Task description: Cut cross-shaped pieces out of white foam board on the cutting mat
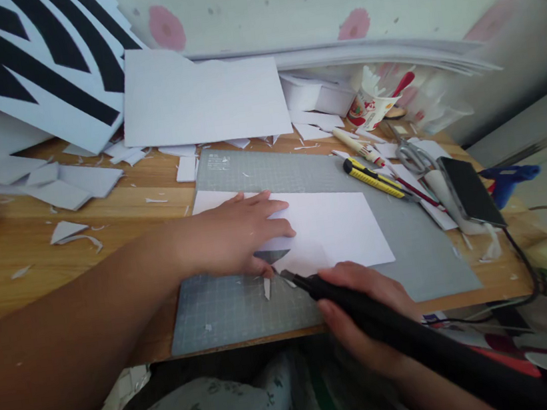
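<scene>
My left hand (237, 233) lies flat with its fingers spread, pressing on a white sheet of card (336, 223). The card rests on a grey-green cutting mat (237, 310) and has a curved notch in its near edge, beside my left thumb. In my right hand (366, 293) is a long, thick, black-handled knife (352, 309), held low at a slant. Its tip is close to the card's near edge and my left thumb; whether it touches the card I cannot tell. A small white offcut (267, 289) lies on the mat near the tip.
A yellow utility knife (373, 178) lies on the mat's right side. Beyond it are a black rectangular device (470, 191) with a cable and a paper cup (370, 106) of scraps. White boards (204, 103) and a black-striped board (48, 66) stand behind; paper scraps (68, 231) litter the wooden table (127, 244).
</scene>
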Action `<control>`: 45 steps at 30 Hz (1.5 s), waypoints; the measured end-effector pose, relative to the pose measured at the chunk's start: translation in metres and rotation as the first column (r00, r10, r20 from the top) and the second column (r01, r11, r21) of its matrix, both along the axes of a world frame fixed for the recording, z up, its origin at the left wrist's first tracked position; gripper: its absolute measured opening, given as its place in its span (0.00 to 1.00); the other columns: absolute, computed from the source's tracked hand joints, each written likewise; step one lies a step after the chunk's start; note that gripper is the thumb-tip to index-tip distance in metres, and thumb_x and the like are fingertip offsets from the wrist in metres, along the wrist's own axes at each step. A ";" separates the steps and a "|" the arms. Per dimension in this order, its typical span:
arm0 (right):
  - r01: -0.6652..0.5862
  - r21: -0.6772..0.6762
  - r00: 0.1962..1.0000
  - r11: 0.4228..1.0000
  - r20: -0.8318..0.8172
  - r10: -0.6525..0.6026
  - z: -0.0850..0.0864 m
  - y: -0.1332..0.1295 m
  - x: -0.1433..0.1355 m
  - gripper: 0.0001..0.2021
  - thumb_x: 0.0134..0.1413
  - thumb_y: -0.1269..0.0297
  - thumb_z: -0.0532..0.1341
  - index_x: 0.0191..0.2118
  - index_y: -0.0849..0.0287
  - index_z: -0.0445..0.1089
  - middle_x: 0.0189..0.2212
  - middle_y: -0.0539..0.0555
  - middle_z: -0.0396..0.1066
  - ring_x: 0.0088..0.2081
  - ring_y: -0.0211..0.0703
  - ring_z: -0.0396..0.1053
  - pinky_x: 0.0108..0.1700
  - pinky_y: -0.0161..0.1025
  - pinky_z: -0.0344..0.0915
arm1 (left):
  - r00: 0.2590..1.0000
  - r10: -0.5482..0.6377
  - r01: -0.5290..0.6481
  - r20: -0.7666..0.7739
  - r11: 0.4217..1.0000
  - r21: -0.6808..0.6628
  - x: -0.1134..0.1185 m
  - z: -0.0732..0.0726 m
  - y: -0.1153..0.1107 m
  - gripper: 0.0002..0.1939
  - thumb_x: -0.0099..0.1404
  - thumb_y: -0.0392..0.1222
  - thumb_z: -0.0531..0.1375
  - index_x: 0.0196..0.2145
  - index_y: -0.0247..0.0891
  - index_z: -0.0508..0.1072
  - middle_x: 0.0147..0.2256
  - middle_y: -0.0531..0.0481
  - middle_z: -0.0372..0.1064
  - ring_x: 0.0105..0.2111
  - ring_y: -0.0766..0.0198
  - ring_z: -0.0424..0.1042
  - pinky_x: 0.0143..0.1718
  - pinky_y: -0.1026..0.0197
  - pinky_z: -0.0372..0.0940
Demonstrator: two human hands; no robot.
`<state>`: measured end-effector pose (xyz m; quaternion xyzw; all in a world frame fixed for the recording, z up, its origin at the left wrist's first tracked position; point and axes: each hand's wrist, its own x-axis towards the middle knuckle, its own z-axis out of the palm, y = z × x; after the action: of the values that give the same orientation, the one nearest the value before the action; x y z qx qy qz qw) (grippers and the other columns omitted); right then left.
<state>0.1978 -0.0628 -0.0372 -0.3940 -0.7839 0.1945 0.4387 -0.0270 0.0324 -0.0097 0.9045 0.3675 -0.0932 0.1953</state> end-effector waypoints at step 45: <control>-0.015 -0.009 0.998 1.000 0.068 0.015 -0.013 0.008 -0.007 0.12 0.55 0.67 0.65 0.46 0.52 0.72 0.31 0.50 0.81 0.28 0.43 0.79 0.27 0.35 0.75 | 0.999 -0.033 0.034 0.035 0.999 -0.029 -0.014 -0.007 0.007 0.36 0.67 0.47 0.58 0.70 0.49 0.53 0.73 0.53 0.39 0.72 0.54 0.33 0.70 0.48 0.35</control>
<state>0.1911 -0.0545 -0.0503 -0.3964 -0.8006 0.1874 0.4085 -0.0414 0.0390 -0.0164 0.9091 0.3474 -0.0865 0.2131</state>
